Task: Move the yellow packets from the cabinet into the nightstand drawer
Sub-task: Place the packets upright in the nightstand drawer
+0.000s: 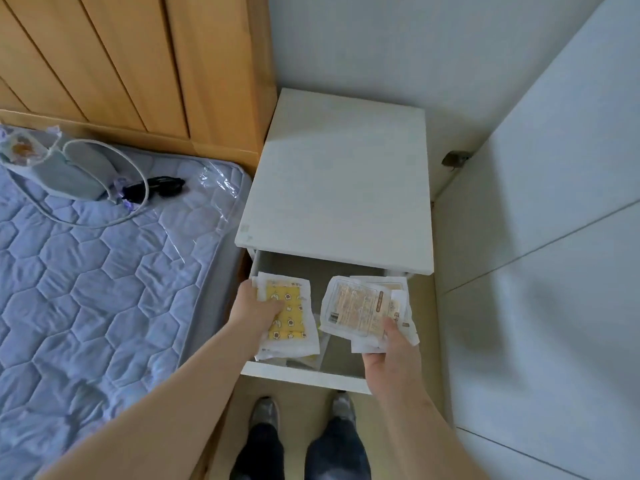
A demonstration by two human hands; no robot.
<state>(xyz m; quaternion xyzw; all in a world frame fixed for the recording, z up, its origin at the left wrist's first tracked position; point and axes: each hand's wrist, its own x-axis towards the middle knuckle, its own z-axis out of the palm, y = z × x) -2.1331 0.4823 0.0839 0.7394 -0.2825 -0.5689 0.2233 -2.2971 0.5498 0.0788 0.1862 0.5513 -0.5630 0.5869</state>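
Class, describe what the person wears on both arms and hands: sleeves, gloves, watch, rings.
No sleeve shows: the left arm and right arm are bare right to the frame's lower edge. The left hand and right hand are ungloved, with no watch, bracelet or ring visible.

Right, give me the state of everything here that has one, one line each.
Drawer, pulled open.
Yellow stack, face up, gripped over the drawer by the left hand.
Pale stack, printed back up, pinched over the drawer by the right hand.
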